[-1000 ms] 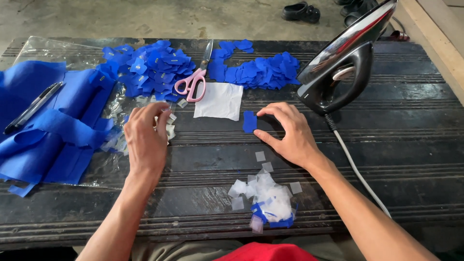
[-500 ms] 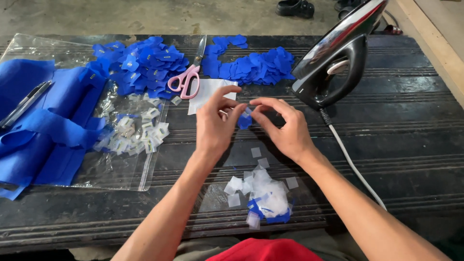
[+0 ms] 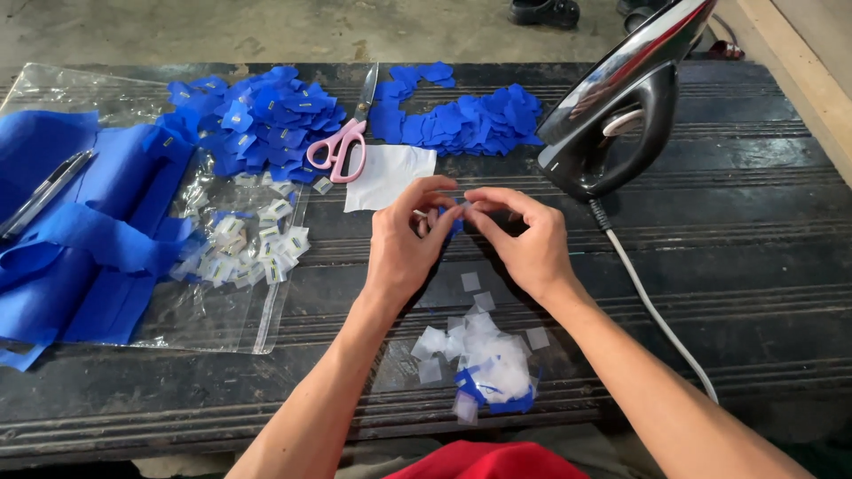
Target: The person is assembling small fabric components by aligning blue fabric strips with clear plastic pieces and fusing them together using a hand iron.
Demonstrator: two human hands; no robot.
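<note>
Two hands meet over the middle of the dark ribbed worktop [image 3: 763, 257], fingertips touching. The left hand [image 3: 404, 239] and right hand [image 3: 524, 239] each have a pinching grip on one small blue fabric piece [image 3: 454, 217], held between them just above the surface; most of it is hidden by the fingers.

Just behind the hands lies a white paper sheet [image 3: 386, 173], with pink-handled scissors [image 3: 342, 146] touching its left edge. Two heaps of blue cut pieces [image 3: 257, 115] and [image 3: 470, 115] line the far edge. An iron [image 3: 612, 115] stands tilted on its heel to the right, its cord [image 3: 657, 310] running toward the near edge, just beside the right forearm.

To the left, a clear plastic bag [image 3: 222, 302] carries small white labels [image 3: 248, 248], and blue cloth [image 3: 80, 231] hangs over the left edge. Near the front edge, between the forearms, sits a pile of white backing scraps [image 3: 484, 355].

Bare worktop lies to the right of the cord.
</note>
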